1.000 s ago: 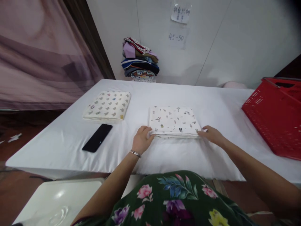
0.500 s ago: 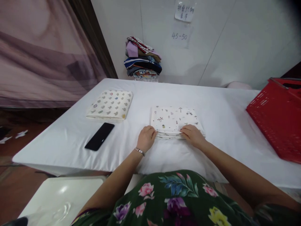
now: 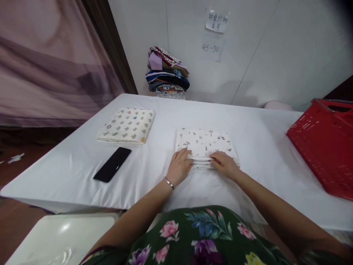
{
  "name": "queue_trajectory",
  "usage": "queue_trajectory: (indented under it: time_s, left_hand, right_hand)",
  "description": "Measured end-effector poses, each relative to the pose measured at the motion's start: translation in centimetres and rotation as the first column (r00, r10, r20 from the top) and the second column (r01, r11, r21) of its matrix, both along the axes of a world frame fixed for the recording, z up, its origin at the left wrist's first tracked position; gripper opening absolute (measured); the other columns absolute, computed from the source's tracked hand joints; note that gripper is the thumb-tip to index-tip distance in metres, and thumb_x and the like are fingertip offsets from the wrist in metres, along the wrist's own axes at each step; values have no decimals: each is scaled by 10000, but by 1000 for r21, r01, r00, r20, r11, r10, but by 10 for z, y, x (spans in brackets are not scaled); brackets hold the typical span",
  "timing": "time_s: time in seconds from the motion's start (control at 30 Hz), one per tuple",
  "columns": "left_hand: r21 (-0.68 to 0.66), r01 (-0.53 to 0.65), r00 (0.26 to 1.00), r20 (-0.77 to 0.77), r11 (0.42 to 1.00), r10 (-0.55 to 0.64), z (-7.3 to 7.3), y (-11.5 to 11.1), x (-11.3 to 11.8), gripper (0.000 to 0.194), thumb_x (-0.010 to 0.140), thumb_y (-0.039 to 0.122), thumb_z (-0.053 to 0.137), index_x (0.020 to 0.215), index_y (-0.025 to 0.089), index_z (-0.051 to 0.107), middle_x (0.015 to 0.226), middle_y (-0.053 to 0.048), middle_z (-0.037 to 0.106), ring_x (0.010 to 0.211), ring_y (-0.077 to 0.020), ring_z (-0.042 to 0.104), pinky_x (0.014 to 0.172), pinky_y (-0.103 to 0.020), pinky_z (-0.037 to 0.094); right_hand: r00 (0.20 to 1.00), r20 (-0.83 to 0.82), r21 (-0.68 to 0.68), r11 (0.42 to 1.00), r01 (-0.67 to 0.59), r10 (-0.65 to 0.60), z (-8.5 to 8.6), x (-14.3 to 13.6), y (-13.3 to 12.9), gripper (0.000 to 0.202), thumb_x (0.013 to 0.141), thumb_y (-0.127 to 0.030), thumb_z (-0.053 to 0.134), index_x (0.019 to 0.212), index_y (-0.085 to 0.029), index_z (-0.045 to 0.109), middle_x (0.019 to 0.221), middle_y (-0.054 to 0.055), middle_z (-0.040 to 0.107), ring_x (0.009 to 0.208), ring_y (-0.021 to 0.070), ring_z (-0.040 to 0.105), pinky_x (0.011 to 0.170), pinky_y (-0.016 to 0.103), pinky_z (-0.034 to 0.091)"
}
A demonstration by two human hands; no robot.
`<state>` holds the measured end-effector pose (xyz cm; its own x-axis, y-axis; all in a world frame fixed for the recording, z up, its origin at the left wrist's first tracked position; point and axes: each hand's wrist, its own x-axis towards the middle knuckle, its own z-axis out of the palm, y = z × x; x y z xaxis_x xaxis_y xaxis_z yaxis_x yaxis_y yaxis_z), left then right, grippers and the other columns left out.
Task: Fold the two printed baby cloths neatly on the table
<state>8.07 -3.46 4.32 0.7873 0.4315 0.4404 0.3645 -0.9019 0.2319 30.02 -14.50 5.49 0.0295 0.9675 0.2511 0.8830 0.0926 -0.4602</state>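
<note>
A white cloth with small printed motifs (image 3: 202, 141) lies folded in layers in front of me on the white-covered table. My left hand (image 3: 179, 166) rests on its near left corner, fingers over the top and the front edge. With thumb and fingers my right hand (image 3: 224, 164) pinches the near edge of the upper layers, right of the middle. A second folded cloth, cream with grey prints (image 3: 128, 126), lies to the left, touched by neither hand. Nearer than that cloth is a black phone (image 3: 112, 164).
A red plastic basket (image 3: 328, 147) stands at the table's right end. Behind the table, a stack of folded fabrics (image 3: 167, 73) is against the wall. A white stool or chair seat (image 3: 63, 235) shows below the table's front edge at left.
My left hand has moved right and inward over the cloth's near left corner, its fingers spreading further onto the top. My right hand keeps its pinch. The view has shifted slightly.
</note>
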Motion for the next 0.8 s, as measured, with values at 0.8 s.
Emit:
queue_trajectory:
  time_s: [0.8]
  left_hand:
    - [6,81,996,21,997,-81,-11,1,-6,167,867,170,448,825,188,608,1055,-48,607,1037,-182,513,952,-402,367]
  right_hand:
    - [952,162,59,961,-271,258,-5,-23,14,273,896,-296,427,1084,-233,615,1098,94,585,1003,211,524,846,392,439]
